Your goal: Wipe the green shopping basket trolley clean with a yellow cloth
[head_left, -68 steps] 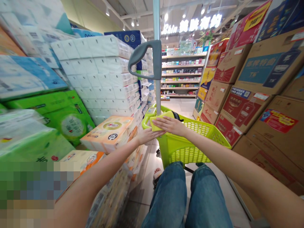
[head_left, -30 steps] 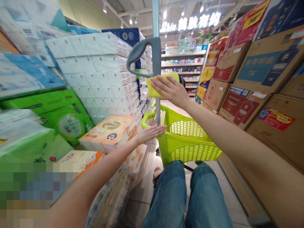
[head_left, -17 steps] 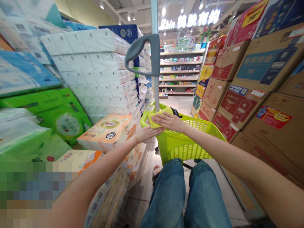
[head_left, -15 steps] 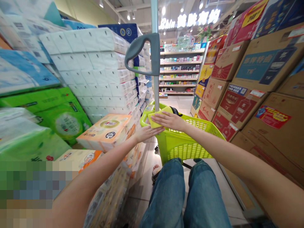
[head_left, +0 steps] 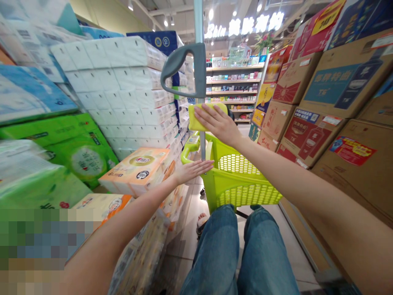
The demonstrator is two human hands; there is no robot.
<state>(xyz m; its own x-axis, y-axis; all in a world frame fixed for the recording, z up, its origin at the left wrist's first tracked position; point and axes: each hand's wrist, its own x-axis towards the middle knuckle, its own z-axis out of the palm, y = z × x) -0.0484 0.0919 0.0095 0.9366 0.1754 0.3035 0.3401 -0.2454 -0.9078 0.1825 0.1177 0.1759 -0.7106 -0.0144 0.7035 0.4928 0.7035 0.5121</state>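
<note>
My right hand (head_left: 217,121) holds a flat yellow pad (head_left: 194,119) against the upright pole (head_left: 203,145), with the fingers laid across its face. A dark part shows behind the pad's right end; its exact kind is unclear. My left hand (head_left: 195,170) rests, fingers stretched out, at the near left rim of the lime-green basket (head_left: 222,180). The pole rises from this side of the basket. On it, above my right hand, sits a grey loop handle (head_left: 184,69).
White tissue packs (head_left: 116,82) are stacked on the left, with an orange tissue pack (head_left: 138,166) lower down. Cardboard cartons (head_left: 340,90) rise on the right. Stocked shelves (head_left: 233,90) stand ahead. The basket is right before my knees (head_left: 224,229).
My right hand has lifted the yellow pad from the basket rim up along the pole, to just below the grey handle. My left hand has stayed at the rim.
</note>
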